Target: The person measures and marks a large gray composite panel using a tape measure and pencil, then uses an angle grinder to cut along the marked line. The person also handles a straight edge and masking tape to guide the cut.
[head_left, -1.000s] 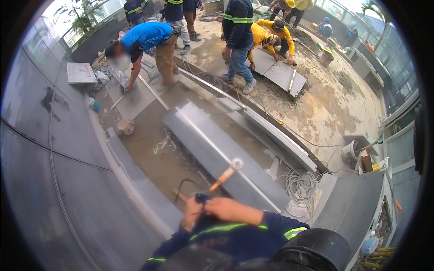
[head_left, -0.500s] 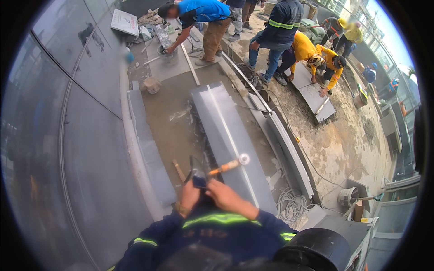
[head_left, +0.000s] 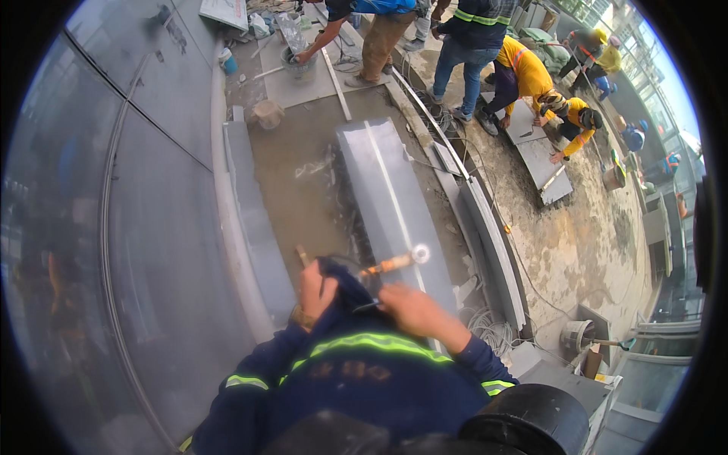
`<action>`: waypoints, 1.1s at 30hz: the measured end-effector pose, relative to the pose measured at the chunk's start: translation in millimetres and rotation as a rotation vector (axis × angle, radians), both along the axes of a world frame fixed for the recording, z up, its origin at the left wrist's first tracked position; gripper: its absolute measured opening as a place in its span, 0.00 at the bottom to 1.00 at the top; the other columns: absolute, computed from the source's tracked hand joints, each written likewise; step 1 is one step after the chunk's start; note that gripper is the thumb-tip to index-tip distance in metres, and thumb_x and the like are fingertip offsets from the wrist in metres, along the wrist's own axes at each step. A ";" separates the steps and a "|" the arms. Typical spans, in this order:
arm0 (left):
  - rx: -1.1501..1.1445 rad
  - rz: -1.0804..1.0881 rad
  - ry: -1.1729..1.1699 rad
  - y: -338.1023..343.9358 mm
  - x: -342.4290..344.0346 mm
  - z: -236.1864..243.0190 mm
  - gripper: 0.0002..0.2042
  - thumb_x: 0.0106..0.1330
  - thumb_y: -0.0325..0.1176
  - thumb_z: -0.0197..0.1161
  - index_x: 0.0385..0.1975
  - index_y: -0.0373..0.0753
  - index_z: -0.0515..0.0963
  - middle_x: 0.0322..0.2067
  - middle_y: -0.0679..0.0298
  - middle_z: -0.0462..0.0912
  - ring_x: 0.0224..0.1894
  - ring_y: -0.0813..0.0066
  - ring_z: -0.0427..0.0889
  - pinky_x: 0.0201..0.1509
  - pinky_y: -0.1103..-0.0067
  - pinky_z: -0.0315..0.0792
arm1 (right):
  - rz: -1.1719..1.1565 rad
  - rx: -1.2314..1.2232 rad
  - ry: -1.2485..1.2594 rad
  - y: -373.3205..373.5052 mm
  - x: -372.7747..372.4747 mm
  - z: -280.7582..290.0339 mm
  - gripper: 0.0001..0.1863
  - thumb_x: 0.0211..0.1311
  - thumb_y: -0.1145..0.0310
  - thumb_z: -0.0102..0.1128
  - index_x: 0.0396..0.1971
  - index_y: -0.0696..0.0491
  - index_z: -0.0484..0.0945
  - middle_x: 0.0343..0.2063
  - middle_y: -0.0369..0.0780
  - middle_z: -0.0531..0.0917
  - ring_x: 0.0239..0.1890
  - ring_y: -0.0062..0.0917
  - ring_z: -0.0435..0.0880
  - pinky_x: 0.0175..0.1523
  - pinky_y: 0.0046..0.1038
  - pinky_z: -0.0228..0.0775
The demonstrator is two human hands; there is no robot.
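Observation:
My left hand [head_left: 313, 293] grips the dark blue cloth of my shirt front [head_left: 339, 282] and holds it up and forward. Close by on the right, my right hand [head_left: 415, 309] is closed, with a thin dark-edged object [head_left: 367, 306] at its fingertips; blur hides its kind. Just beyond both hands an orange angle grinder [head_left: 390, 265] with a round pale disc rests on a long grey slab [head_left: 387, 178]. A pale strip [head_left: 384, 171] runs lengthwise along that slab. Past my left hand, the end of a wooden handle [head_left: 302, 255] shows.
Glass panels [head_left: 171, 212] rise at the left. Stacked slabs [head_left: 489, 246] and coiled cable [head_left: 491, 334] lie to the right, near a bucket [head_left: 578, 334]. One person reaches into a bucket [head_left: 297, 67] ahead; people in yellow handle a grey tile [head_left: 536, 155] at right.
My hands have moved apart, the right one to the right. My left hand has lifted the shirt cloth. The view has shifted, and the scene sits a little to the right.

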State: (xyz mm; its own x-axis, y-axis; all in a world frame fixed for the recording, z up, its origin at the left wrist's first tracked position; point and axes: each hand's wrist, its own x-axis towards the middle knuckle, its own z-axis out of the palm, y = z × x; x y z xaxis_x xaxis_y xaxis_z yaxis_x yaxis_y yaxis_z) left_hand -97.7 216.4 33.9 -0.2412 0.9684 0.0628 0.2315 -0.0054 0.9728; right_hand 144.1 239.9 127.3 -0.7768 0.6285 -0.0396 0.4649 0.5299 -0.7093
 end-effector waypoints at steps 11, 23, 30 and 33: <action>-0.564 -0.704 0.442 37.9 -53.9 53.9 0.28 0.56 0.46 0.75 0.48 0.31 0.77 0.36 0.51 0.85 0.33 0.62 0.85 0.37 0.70 0.76 | -0.892 -0.243 0.035 -1.3 32.4 -32.1 0.09 0.72 0.66 0.55 0.41 0.57 0.74 0.33 0.44 0.82 0.25 0.35 0.84 0.31 0.33 0.74; 1.271 -0.851 -0.525 62.6 64.6 255.8 0.30 0.66 0.40 0.66 0.68 0.60 0.66 0.70 0.65 0.63 0.69 0.70 0.61 0.62 0.55 0.63 | -0.988 0.263 1.707 -87.0 40.7 117.5 0.22 0.79 0.53 0.41 0.63 0.49 0.68 0.46 0.41 0.72 0.34 0.36 0.85 0.32 0.45 0.87; 0.993 -1.020 -0.519 32.5 123.5 269.8 0.18 0.69 0.38 0.61 0.59 0.55 0.74 0.52 0.75 0.78 0.39 0.66 0.81 0.37 0.67 0.75 | -0.718 0.067 1.778 -105.8 72.1 168.5 0.33 0.69 0.46 0.58 0.45 0.68 0.73 0.37 0.46 0.74 0.28 0.32 0.79 0.27 0.34 0.80; 0.817 -1.072 -0.402 8.2 121.8 290.4 0.19 0.70 0.39 0.60 0.60 0.53 0.73 0.51 0.72 0.78 0.35 0.61 0.82 0.31 0.69 0.74 | -0.779 0.174 1.683 -118.4 91.1 178.1 0.31 0.57 0.46 0.65 0.37 0.65 0.75 0.33 0.46 0.73 0.27 0.35 0.77 0.25 0.36 0.76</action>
State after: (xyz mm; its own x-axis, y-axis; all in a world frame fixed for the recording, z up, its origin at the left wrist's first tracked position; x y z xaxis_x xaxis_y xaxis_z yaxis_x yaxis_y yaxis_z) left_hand 24.1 224.7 324.4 0.4451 0.4152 0.7934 -0.5348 -0.5874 0.6074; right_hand 235.2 121.5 305.4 0.5023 0.7294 0.4644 -0.4368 0.6776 -0.5917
